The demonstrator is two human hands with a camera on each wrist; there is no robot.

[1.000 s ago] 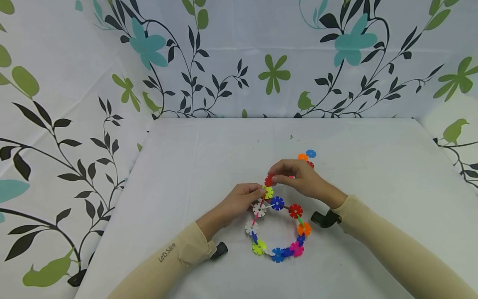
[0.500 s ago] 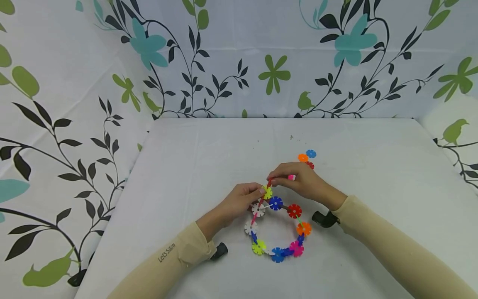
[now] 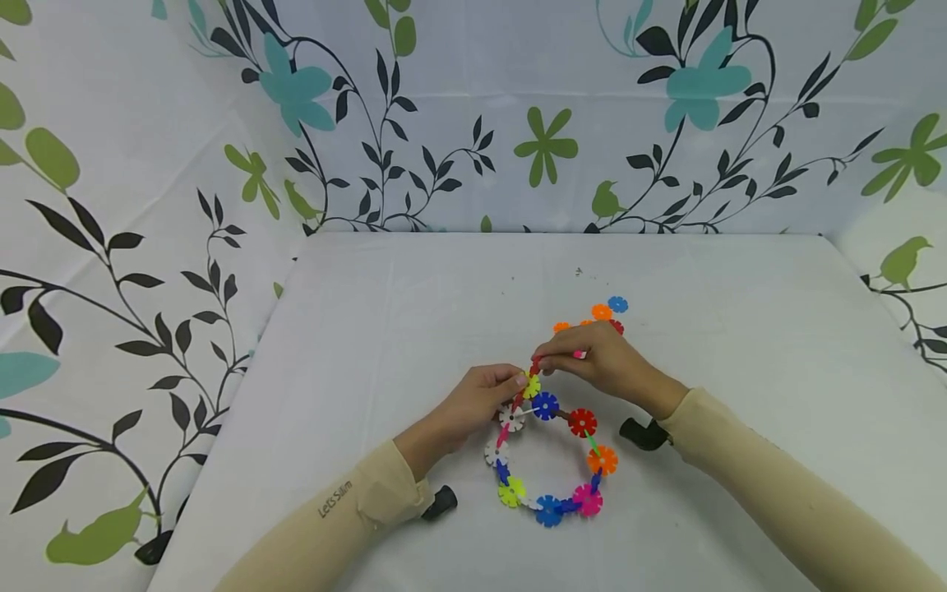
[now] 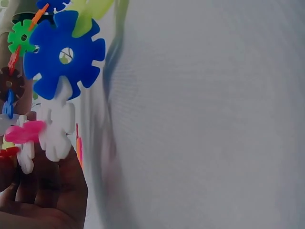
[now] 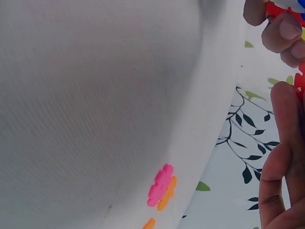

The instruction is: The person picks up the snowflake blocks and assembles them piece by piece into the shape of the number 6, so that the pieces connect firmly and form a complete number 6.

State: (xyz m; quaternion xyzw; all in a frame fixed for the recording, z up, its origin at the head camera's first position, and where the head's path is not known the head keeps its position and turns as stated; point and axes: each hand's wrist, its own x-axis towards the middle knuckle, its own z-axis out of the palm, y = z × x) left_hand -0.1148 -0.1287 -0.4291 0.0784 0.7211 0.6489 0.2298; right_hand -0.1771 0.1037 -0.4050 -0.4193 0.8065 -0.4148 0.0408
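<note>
A ring-shaped chain of slotted plastic flower discs in many colours hangs below the hands in the head view; its blue disc (image 3: 545, 406) and red-orange disc (image 3: 582, 423) face up. My left hand (image 3: 462, 403) pinches the chain near its top, at a yellow disc (image 3: 532, 386). Between the thumb and fingers of my right hand (image 3: 610, 362) is a red disc (image 3: 536, 364), held edge-on against the yellow disc's upper rim. Large in the left wrist view are a blue disc (image 4: 43, 62) joined to a white disc (image 4: 58, 126), just above the left fingers (image 4: 66, 186).
Beyond the right hand lie several loose discs, among them a blue disc (image 3: 617, 305), an orange disc (image 3: 602, 312) and a pink disc (image 5: 160, 185). Black wrist cameras (image 3: 644, 434) sit under both cuffs. A leaf-patterned cloth (image 3: 444, 107) stands behind the white table (image 3: 740, 329).
The red disc has turned from face-on to edge-on in the right fingers and now meets the yellow disc. An orange disc has come into sight beyond the right hand. The left hand stays nearly still.
</note>
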